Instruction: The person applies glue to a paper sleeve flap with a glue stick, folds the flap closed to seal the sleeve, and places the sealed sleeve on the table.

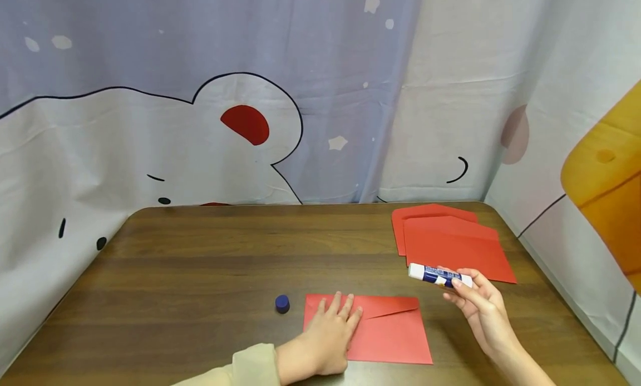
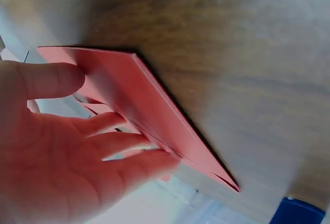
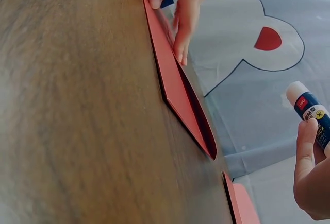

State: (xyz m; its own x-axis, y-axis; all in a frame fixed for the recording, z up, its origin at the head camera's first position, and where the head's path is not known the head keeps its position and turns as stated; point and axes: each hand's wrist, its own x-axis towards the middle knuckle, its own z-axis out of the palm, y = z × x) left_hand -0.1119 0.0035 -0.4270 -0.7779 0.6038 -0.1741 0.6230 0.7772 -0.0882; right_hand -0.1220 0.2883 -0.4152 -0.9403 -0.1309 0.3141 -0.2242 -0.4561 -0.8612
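Note:
A red envelope (image 1: 385, 336) lies on the table with its flap folded down along the far edge. My left hand (image 1: 330, 331) presses on its left part, fingers stretched across the flap. In the right wrist view the flap's far end stands slightly lifted from the envelope (image 3: 170, 74). Off to the right, my right hand (image 1: 483, 308) holds a glue stick (image 1: 438, 276) in the air between thumb and fingers. The glue stick's uncapped white end points left. Its blue cap (image 1: 282, 303) stands on the table left of the envelope.
Several red envelopes (image 1: 455, 241) lie overlapping at the table's back right corner. The brown wooden table (image 1: 200, 286) has rounded far corners. A printed curtain (image 1: 345, 97) hangs behind it and along both sides.

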